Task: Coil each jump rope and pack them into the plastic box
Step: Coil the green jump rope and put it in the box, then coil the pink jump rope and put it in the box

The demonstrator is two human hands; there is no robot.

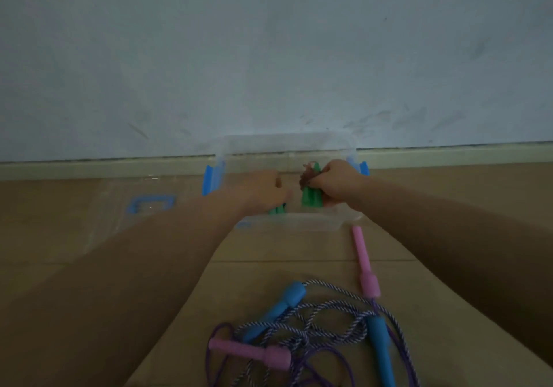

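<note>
A clear lid with a blue handle (151,204) lies on the wooden floor (269,246) at far left. Beside it stands the clear plastic box (287,222) with blue latches, against the skirting. Over the box, the left hand (263,190) is curled, but what it holds I cannot tell; green handles (276,209) show just beneath it. The right hand (335,180) grips a coiled brownish rope with green handles (311,198) inside the box. Nearer, the blue-handled rope (281,305) and pink-handled rope (366,264) lie tangled together on the floor
</note>
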